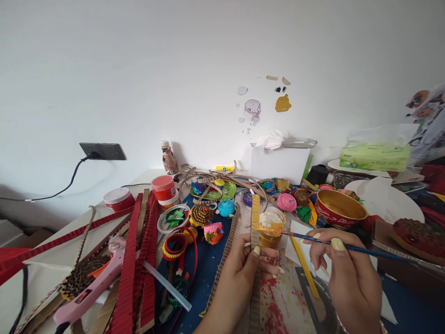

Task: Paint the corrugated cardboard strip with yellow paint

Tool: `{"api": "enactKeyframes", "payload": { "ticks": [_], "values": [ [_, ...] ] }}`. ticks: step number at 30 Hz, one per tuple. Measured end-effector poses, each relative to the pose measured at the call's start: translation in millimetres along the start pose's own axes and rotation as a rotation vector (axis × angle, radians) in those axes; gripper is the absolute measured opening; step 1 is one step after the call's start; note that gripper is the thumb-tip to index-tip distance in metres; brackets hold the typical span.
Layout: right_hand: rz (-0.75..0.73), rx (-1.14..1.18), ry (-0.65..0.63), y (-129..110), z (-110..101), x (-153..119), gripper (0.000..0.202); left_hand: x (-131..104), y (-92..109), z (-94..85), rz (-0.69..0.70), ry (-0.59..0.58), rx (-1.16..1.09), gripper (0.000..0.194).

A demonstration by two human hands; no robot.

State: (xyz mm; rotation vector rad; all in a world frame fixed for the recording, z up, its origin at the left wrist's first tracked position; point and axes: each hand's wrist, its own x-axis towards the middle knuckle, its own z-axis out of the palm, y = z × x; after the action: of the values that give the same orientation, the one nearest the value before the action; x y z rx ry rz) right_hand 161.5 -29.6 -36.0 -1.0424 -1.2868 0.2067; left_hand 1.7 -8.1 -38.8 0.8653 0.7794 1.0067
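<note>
My left hand [247,260] pinches a long strip of corrugated cardboard [255,278] and holds it upright. Yellow paint covers the strip's top part, while the lower part is plain brown. In my right hand [347,269] is a blue-handled paintbrush [327,242], gripped like a pen. Its bristles touch or nearly touch the strip's edge just above my left fingers. Behind the strip stands an open jar of yellow paint [273,236], smeared round the rim. A yellow stick [304,269] lies on the table between the jar and my right hand.
Red corrugated strips [128,273] and a pink glue gun [90,292] lie at the left. Red paint tubs [164,190] stand behind them. Several coiled paper pieces [287,202] fill the middle. A red bowl [340,211] and tissue pack [375,155] are at the right.
</note>
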Motion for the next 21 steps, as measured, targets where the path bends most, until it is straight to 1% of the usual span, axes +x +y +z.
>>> {"api": "enactKeyframes", "payload": {
  "ticks": [4,10,17,21],
  "values": [
    [0.005,0.013,-0.01,0.6,0.5,0.1,0.019,-0.3,0.1,-0.3,0.009,-0.015,0.01,0.025],
    [0.002,-0.003,0.002,-0.5,0.8,0.4,0.02,0.0,4.0,4.6,-0.02,0.032,0.003,0.038],
    [0.004,0.007,0.009,2.2,-0.4,-0.9,0.019,-2.3,4.8,3.0,-0.021,0.016,0.035,0.033],
    [0.008,0.017,0.013,2.2,0.0,-1.1,0.018,-2.1,5.7,3.8,-0.026,0.031,0.035,0.035]
  ]
}}
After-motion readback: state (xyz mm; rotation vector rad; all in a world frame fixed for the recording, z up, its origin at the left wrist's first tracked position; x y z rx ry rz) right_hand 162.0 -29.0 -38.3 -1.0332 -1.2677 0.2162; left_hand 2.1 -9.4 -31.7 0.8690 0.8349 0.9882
